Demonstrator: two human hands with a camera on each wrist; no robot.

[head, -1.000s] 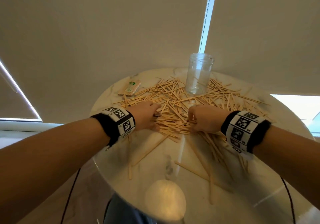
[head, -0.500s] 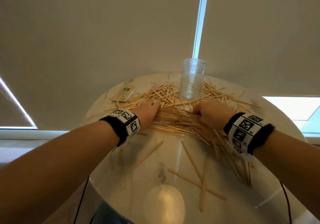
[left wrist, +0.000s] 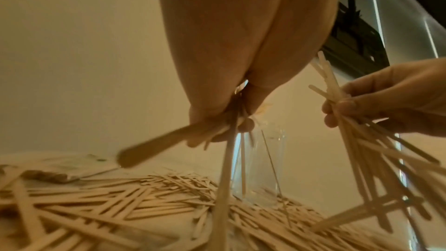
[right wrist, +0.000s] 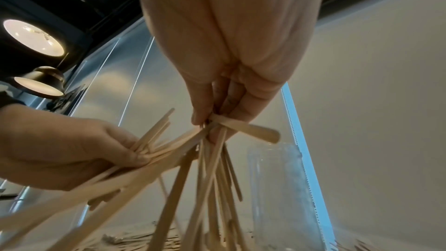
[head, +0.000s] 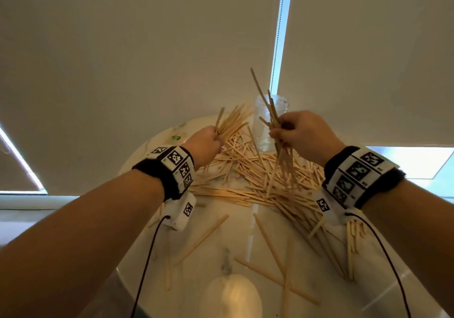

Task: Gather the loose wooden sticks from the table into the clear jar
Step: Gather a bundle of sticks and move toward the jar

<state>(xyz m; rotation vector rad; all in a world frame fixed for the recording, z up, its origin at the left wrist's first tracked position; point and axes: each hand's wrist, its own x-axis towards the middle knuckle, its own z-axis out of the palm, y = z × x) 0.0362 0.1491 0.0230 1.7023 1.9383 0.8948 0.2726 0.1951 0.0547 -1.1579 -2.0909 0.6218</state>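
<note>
Above table [head: 211,251], hands [head: 303,136] grip sticks [head: 282,155].

The camera on my head looks forward and down over both forearms at the round pale marble bench [head: 216,251], taking in its whole top and the cream roller blinds [head: 137,47] behind it. The camera under my left wrist sits low and very near my left hand [left wrist: 231,83], facing along it and slightly upward; my right hand [left wrist: 395,100] enters at its right edge. The camera under my right wrist mirrors it, close beneath my right hand [right wrist: 229,60], with my left hand [right wrist: 62,152] at its left edge. All three views share the clear glass jar [head: 266,131] and the scattered thin wooden sticks [head: 258,177].
</note>
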